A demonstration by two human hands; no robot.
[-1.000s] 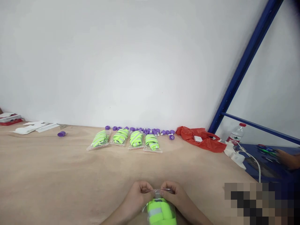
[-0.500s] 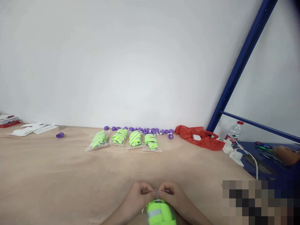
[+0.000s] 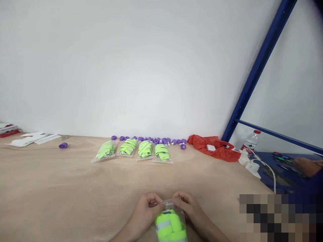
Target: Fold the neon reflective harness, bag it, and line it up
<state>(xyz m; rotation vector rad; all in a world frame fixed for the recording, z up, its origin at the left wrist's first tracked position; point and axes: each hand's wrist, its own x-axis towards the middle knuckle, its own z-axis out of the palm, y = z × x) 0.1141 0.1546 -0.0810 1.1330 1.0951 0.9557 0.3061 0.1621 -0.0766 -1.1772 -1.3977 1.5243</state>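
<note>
At the bottom centre, a clear plastic bag (image 3: pixel 171 223) holds a folded neon-yellow strap with grey reflective bands. My left hand (image 3: pixel 147 211) pinches the left side of the bag's top edge between thumb and fingers. On the right side of that edge, my right hand (image 3: pixel 188 208) has the same kind of pinch. The bag's upper edge stretches between my two hands. Farther back stand several similar filled bags in a row, the leftmost bag (image 3: pixel 106 150) lying slightly apart from the rightmost bag (image 3: pixel 162 153).
Behind the bags are several purple rollers (image 3: pixel 165 140). A red plastic bag (image 3: pixel 219 151) and a bottle (image 3: pixel 251 142) lie to the right, near a white cable (image 3: pixel 274 174). Another person's hand (image 3: pixel 306 167) is at far right. White papers (image 3: pixel 30 138) and a purple piece (image 3: pixel 63 145) are left.
My hands have moved farther apart along the bag's top edge, and more of the clear plastic shows between them. The view has shifted slightly.
</note>
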